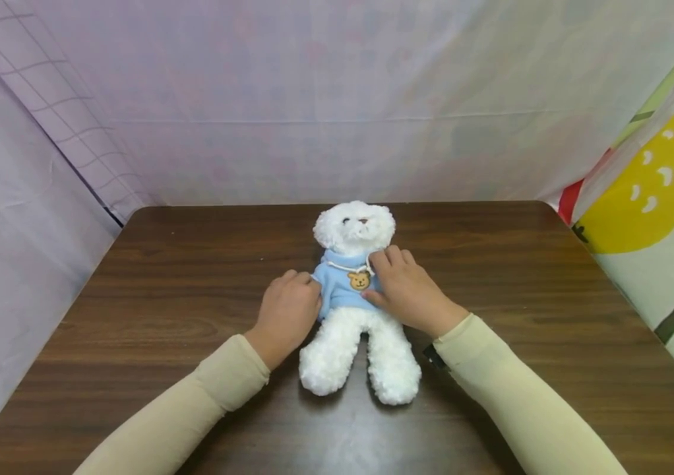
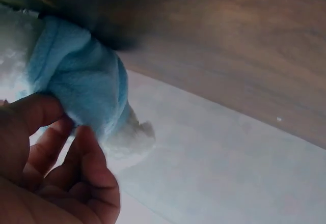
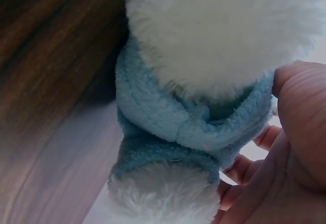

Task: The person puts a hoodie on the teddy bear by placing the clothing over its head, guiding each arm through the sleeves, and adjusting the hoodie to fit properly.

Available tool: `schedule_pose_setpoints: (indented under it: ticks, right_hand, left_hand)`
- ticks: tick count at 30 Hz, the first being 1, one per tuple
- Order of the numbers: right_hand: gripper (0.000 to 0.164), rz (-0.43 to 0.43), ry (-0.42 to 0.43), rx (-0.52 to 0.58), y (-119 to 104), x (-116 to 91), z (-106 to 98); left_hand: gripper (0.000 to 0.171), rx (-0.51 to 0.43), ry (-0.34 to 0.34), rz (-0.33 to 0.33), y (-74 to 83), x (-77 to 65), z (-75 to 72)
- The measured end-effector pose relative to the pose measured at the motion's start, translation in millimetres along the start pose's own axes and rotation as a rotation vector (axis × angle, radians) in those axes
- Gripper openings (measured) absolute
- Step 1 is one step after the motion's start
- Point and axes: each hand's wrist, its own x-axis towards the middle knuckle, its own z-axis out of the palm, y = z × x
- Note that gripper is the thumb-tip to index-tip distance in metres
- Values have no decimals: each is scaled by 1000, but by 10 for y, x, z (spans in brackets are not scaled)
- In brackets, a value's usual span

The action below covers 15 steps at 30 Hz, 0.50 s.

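A white plush teddy bear [image 1: 363,226] in a light blue sweater [image 1: 337,290] lies on its back on the table [image 1: 194,264], head away from me. A small bear-face patch [image 1: 359,281] and a white drawstring show on the sweater's chest. My left hand [image 1: 288,309] is at the bear's side. Up close, its thumb and fingertips pinch the blue sleeve fabric [image 2: 89,76]. Over the chest lies my right hand [image 1: 408,290], loosely bent, with fingers near the collar and the thumb [image 3: 303,89] at the sweater's hem. The bear's furry arm [image 3: 165,191] pokes from the sleeve beneath this hand.
Pale patterned cloth [image 1: 325,99] hangs behind the table's far edge, and more cloth [image 1: 4,198] hangs on the left. On the right, a white sheet with a yellow print [image 1: 651,191] borders the table. Beige sleeves [image 1: 521,389] cover both forearms.
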Motion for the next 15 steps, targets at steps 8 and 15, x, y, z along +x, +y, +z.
schedule_pose_setpoints:
  ticks: [8, 15]
  right_hand:
    - [48, 15, -34, -8, -5, -1, -13]
    - [50, -20, -50, -34, -12, 18, -24]
  left_hand:
    - [10, 54, -27, -14, -296, 23, -113]
    - [10, 35, -38, -31, -571, 77, -59]
